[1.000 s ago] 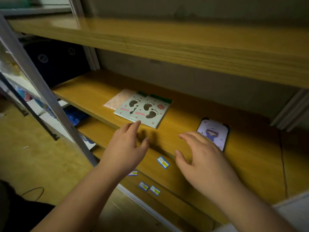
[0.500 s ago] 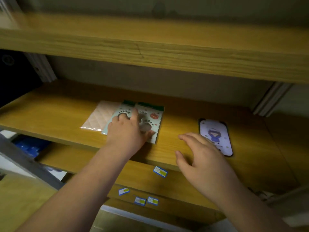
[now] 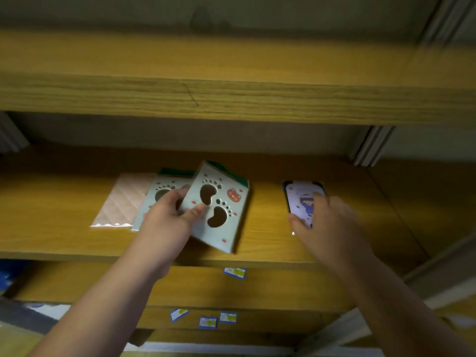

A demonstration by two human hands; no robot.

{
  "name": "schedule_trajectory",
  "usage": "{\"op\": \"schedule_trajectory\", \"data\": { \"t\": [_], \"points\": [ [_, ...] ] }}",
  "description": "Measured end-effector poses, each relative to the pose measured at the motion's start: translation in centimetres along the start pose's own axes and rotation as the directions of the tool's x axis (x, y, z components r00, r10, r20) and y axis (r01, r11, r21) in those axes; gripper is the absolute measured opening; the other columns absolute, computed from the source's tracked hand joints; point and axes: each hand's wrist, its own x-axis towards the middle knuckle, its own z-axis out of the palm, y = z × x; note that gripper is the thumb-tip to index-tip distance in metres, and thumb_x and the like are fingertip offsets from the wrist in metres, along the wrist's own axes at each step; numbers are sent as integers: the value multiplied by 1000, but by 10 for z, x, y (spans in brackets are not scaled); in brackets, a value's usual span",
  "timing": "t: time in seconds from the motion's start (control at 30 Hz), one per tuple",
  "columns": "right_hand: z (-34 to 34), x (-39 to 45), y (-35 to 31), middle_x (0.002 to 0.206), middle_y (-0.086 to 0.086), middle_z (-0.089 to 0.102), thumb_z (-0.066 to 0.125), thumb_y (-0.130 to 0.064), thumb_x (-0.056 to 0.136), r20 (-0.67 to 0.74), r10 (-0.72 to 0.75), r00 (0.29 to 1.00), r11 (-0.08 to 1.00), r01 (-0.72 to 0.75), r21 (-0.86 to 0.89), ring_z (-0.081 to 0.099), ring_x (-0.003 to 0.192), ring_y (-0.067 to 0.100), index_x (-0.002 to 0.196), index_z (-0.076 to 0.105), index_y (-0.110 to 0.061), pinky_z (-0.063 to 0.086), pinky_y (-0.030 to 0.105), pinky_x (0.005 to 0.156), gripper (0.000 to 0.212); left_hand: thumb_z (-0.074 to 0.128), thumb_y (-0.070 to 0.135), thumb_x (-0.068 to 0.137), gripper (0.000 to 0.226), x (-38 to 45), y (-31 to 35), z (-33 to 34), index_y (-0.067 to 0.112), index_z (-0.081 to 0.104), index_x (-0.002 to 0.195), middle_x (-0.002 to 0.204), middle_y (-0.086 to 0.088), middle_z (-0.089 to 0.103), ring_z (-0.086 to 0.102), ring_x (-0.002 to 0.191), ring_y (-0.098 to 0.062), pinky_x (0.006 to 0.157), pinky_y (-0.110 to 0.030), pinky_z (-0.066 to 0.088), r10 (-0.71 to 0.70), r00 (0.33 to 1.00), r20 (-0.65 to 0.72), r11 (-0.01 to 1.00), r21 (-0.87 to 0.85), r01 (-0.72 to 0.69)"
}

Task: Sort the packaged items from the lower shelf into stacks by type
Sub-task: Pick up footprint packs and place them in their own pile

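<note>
On the wooden shelf (image 3: 265,228) my left hand (image 3: 170,220) pinches a pale green footprint package (image 3: 221,210), thumb on its face, and holds it tilted with its left edge lifted. A second footprint package (image 3: 162,188) lies flat beneath it, partly hidden by my hand. A pink quilted package (image 3: 121,202) lies at the far left. To the right, my right hand (image 3: 327,222) lies over the lower part of a purple cartoon package with a black rim (image 3: 301,191), with the thumb at its left edge. The hand is blurred, so its grip is unclear.
An upper shelf board (image 3: 231,81) overhangs closely. Small blue-and-yellow price labels (image 3: 234,273) sit on the shelf's front edge and on the lower board's edge (image 3: 208,322). A metal upright (image 3: 371,145) stands at the back right.
My left hand went from lying on the footprint packages to lifting and tilting the top one. My right hand moved forward and right onto the purple package. The camera came closer.
</note>
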Motion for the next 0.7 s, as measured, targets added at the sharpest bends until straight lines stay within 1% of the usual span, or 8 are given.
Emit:
{"op": "schedule_trajectory", "data": {
  "t": [0.1, 0.2, 0.27, 0.37, 0.53, 0.6, 0.63, 0.7],
  "points": [
    [4, 8, 6, 140, 17, 52, 37, -78, 85, 63, 69, 996, 995, -64, -72, 53, 122, 31, 150, 30, -14, 48, 40, 95, 91, 66, 19, 94, 18, -5, 0, 13, 28, 66, 109, 100, 5, 78, 75, 91, -16, 76, -37, 58, -24, 997, 67, 994, -102, 30],
    [5, 8, 5, 139, 17, 53, 39, -79, 84, 57, 81, 995, 993, -76, -87, 53, 122, 32, 150, 28, -14, 49, 41, 95, 93, 67, 22, 94, 18, -11, -3, 22, 29, 65, 110, 102, 7, 78, 75, 92, -13, 74, -34, 60, 1, 995, 98, 993, -118, 11],
    [3, 7, 5, 135, 16, 55, 48, -74, 83, 47, 92, 995, 994, -89, -67, 56, 118, 31, 148, 32, -14, 52, 40, 92, 90, 66, 22, 94, 19, -15, -5, 25, 30, 65, 111, 101, 8, 78, 75, 91, -13, 69, -28, 60, 3, 992, 127, 990, -139, 15],
    [-2, 5, 7, 129, 13, 57, 67, -66, 77, 68, 110, 992, 991, -114, 62, 57, 113, 29, 141, 39, -14, 54, 43, 88, 87, 66, 21, 94, 20, -17, -2, 31, 29, 63, 112, 100, 7, 78, 75, 90, -14, 68, -26, 60, -8, 990, 138, 985, -171, 31],
    [-9, 3, 21, 134, 11, 47, 88, -57, 60, 91, 152, 984, 958, -169, 231, 51, 103, 20, 144, 33, -21, 48, 30, 71, 107, 64, 18, 95, 20, -20, 3, 43, 25, 63, 114, 100, 7, 78, 75, 90, -14, 70, -27, 61, -22, 994, 111, 981, -191, 43],
    [-10, 2, 28, 134, 9, 52, 92, -42, 63, 117, 183, 976, 889, -215, 404, 53, 102, 18, 144, 34, -21, 48, 24, 67, 101, 63, 18, 94, 21, -22, 6, 46, 26, 63, 114, 102, 5, 78, 75, 91, -15, 74, -32, 61, -32, 992, 121, 980, -193, 55],
    [-9, 0, 31, 128, 6, 56, 92, -33, 67, 140, 197, 970, 836, -241, 493, 56, 97, 14, 143, 37, -21, 47, 19, 60, 95, 63, 18, 94, 22, -23, 7, 47, 26, 63, 115, 102, 3, 78, 75, 92, -16, 76, -36, 61, -39, 992, 123, 979, -196, 62],
    [-10, -6, 37, 102, -7, 65, 88, -20, 73, 215, 225, 950, 659, -311, 685, 64, 73, 5, 130, 48, -27, 46, 12, 44, 70, 63, 20, 93, 22, -25, 8, 49, 27, 63, 114, 102, 3, 78, 75, 92, -17, 77, -40, 60, -46, 992, 119, 976, -207, 70]
  ]
}}
